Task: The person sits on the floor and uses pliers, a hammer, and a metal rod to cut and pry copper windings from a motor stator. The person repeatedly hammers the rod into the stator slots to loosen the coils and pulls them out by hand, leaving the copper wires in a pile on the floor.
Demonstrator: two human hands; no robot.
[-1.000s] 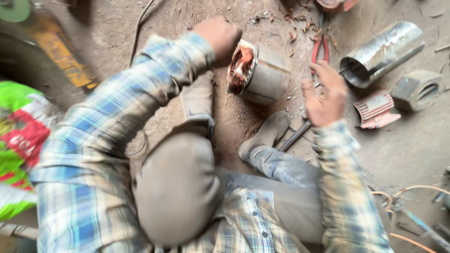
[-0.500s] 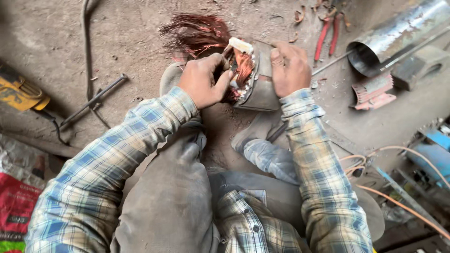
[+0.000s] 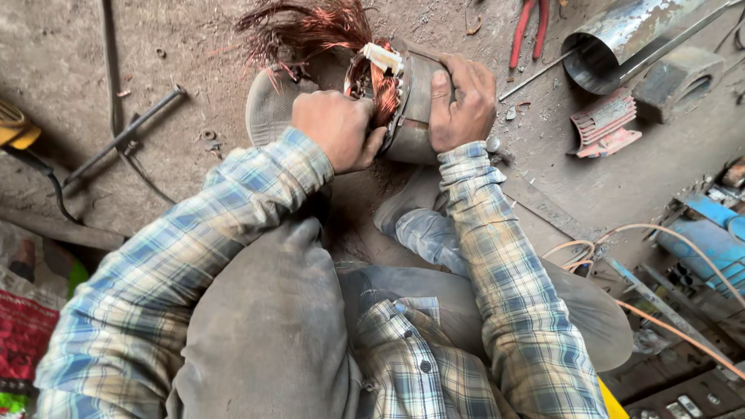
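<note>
A grey metal motor stator (image 3: 415, 116) lies on its side on the dirt floor between my feet, with copper winding (image 3: 380, 85) showing at its open end. My left hand (image 3: 335, 128) is closed against that open end, on the copper coil. My right hand (image 3: 463, 105) grips the stator's outer shell from the right. A loose tuft of pulled copper wire (image 3: 306, 27) fans out just behind the stator. My grey shoe (image 3: 268, 109) rests left of it.
Red-handled pliers (image 3: 528, 31) and a shiny metal cylinder (image 3: 628, 39) lie at the top right, beside a red finned part (image 3: 605, 124). A dark metal bar (image 3: 124, 140) lies to the left. Orange cable (image 3: 621, 233) and blue equipment (image 3: 710, 240) sit at the right.
My right hand left the floor tools and came onto the stator shell. The stator was turned, its copper tuft now shows, and the view has shifted closer.
</note>
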